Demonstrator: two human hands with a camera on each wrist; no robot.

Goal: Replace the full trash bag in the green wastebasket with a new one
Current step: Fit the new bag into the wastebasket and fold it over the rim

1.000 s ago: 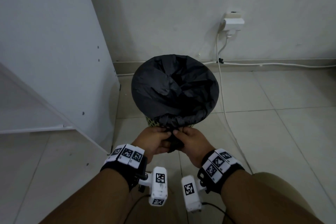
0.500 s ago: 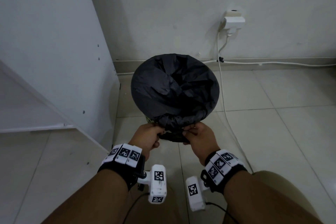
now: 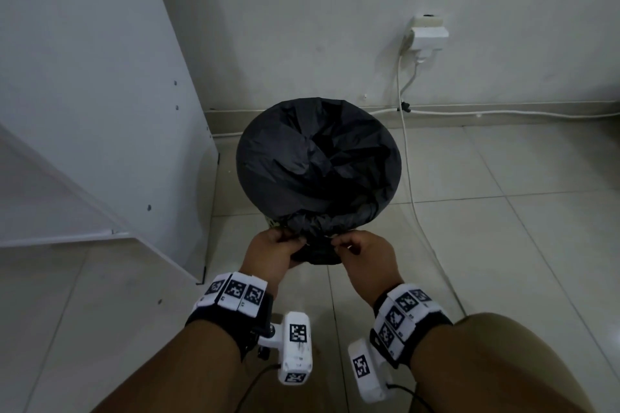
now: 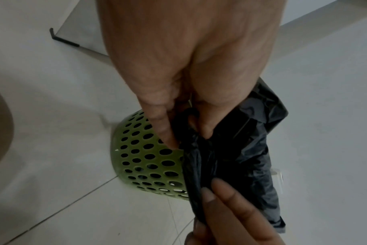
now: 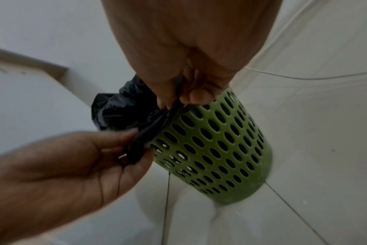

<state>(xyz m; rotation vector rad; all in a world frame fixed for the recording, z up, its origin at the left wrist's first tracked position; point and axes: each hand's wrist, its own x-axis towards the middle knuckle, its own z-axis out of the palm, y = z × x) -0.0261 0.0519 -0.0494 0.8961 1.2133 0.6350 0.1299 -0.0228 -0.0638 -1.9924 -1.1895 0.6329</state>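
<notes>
A black trash bag (image 3: 318,161) lines the green perforated wastebasket (image 5: 216,145), its rim folded over the top. From the head view only a sliver of the green wastebasket (image 3: 271,221) shows under the bag. My left hand (image 3: 273,253) and right hand (image 3: 360,256) both pinch the gathered bag edge at the near side of the rim. The bag's bunched edge (image 4: 230,157) runs between left-hand fingers (image 4: 163,129) and the other hand below. In the right wrist view my right hand (image 5: 178,101) pinches the bag (image 5: 119,109).
A white cabinet panel (image 3: 94,94) stands close on the left. A wall socket with plug (image 3: 427,37) sits behind, and a white cable (image 3: 412,204) trails down across the tiled floor (image 3: 503,261) right of the basket. My knee (image 3: 523,362) is at lower right.
Both hands have spread slightly apart along the bag's near edge and risen a little toward the rim, still pinching the bunched plastic.
</notes>
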